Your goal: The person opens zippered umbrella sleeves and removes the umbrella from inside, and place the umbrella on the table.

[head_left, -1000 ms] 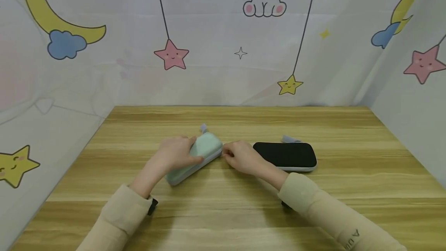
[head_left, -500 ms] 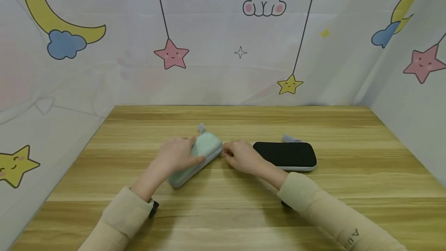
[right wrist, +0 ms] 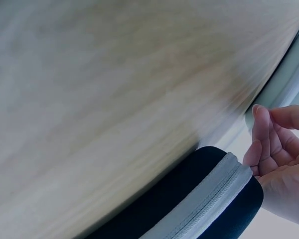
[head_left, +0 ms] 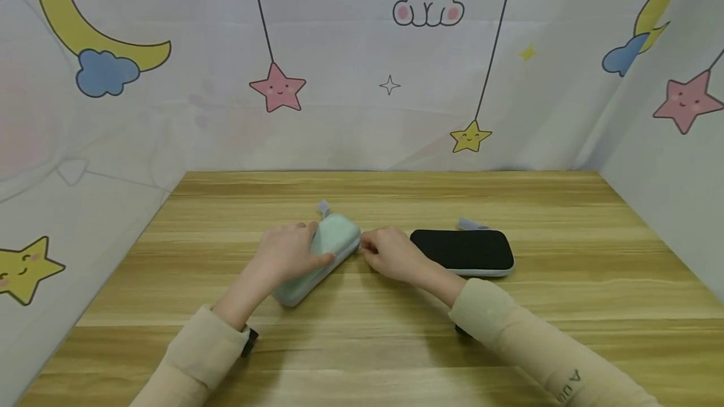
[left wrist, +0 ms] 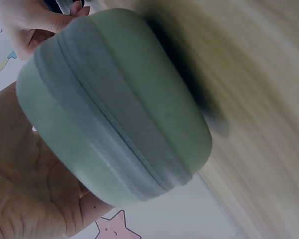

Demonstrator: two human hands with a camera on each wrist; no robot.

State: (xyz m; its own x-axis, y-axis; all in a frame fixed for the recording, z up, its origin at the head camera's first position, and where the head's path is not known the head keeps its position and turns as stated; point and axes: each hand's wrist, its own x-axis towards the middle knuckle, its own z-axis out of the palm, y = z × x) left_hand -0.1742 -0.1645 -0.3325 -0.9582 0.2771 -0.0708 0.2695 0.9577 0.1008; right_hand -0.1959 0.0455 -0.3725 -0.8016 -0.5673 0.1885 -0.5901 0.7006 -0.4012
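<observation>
A mint-green zip case (head_left: pixel 337 235) with a pale grey zip band lies at a slant left of the table's middle. My left hand (head_left: pixel 288 250) grips it from above, thumb along the near side and fingers over the far side. In the left wrist view, the zip band (left wrist: pixel 109 114) runs closed across the end facing the camera. At the case's right end, my right hand (head_left: pixel 390 254) pinches with thumb and forefinger right by the zip. The zipper pull between those fingertips (right wrist: pixel 259 110) is hidden.
Just right of my right hand lies a black zip case (head_left: pixel 464 251) with a pale band, its grey-lavender strap (head_left: pixel 472 225) behind it. A similar strap (head_left: pixel 323 208) sticks out behind the mint case. A printed cloth (head_left: pixel 351 130) hangs behind the wooden table (head_left: pixel 396 357).
The mint case has turned slightly under my left hand: its near end has shifted right and toward me, its strap a little left. My right hand has stayed almost still.
</observation>
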